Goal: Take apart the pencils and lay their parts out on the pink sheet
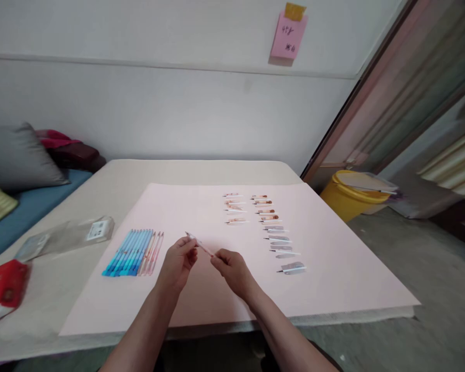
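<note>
Both hands hold one thin pink pen (pixel 200 243) just above a large pink sheet (pixel 333 268) on the table. My left hand (pixel 178 262) pinches its far end; my right hand (pixel 232 268) pinches the near end. To the left of my left hand lies a neat row of blue and pink pens (pixel 134 252). Beyond and to the right of my hands are two columns of small pen parts: caps and tips (pixel 234 208) in one, more caps (pixel 277 235) running toward a grey one (pixel 293 267).
A clear plastic bag with a white label (pixel 67 236) and a red packet (pixel 3 289) lie at the table's left. Cushions (pixel 19 155) sit on a blue bench at left. A yellow bucket (pixel 351 194) stands on the floor at right. A pink note (pixel 289 35) hangs on the wall.
</note>
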{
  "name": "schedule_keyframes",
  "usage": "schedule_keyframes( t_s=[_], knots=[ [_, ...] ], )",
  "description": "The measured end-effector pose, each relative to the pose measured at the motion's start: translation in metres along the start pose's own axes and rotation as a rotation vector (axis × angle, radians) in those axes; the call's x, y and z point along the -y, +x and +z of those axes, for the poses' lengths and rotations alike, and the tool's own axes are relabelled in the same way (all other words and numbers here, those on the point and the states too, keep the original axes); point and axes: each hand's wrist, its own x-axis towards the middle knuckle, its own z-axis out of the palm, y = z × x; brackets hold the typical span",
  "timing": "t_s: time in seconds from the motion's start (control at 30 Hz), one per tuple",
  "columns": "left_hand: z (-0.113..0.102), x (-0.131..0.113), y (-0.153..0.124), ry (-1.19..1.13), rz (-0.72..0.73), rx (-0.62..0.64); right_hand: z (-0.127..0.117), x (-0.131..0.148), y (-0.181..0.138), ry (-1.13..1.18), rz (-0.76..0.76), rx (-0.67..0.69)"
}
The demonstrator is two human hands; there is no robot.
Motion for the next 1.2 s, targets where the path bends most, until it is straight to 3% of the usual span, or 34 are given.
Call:
schedule_keyframes(
  t_s=[0.5, 1.2],
  knots=[
    [-0.0052, -0.0014, 0.0037, -0.057, 0.014, -0.027, -0.0024, 0.0016, 0.0007, 0.115, 0.056, 0.034],
    [-0.0025, -0.0043, 0.001, -0.064, 0.016, -0.042, -0.0013, -0.0001, -0.0007, 0.107, 0.054, 0.078]
  ],
)
